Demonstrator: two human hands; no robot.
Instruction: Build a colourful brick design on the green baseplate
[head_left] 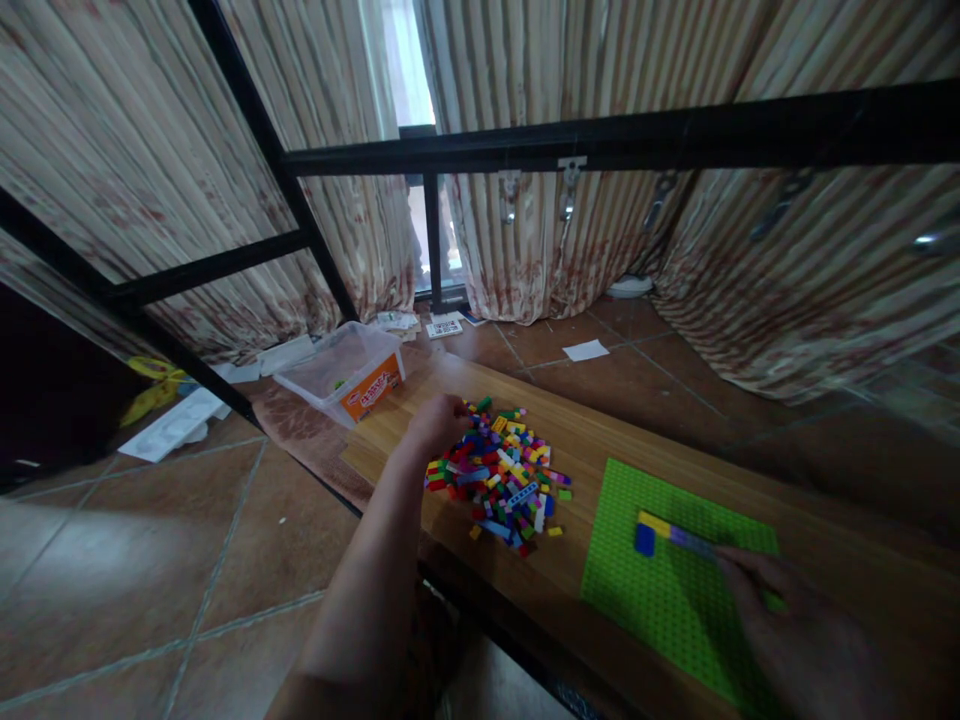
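Observation:
My left hand [439, 425] is at the far left side of a pile of small toy building bricks [499, 475] in many colours. Its fingers are curled together; whatever they grip is hidden. On the right lies a bright green baseplate [637, 600]. A row of bricks runs across it, with a yellow brick [655, 524] at its left end, a blue brick [644, 540] just below that and a purple brick [691, 541] further right. My right hand [795, 625], slightly blurred, pinches the right end of this row between thumb and finger.
Pile and baseplate rest on a wooden bench [577, 430]. A clear plastic box [337, 365] with an orange label stands at its far left end. Behind run black metal bars [525, 150] and striped curtains [510, 260]. Papers [586, 350] lie on the tiled floor.

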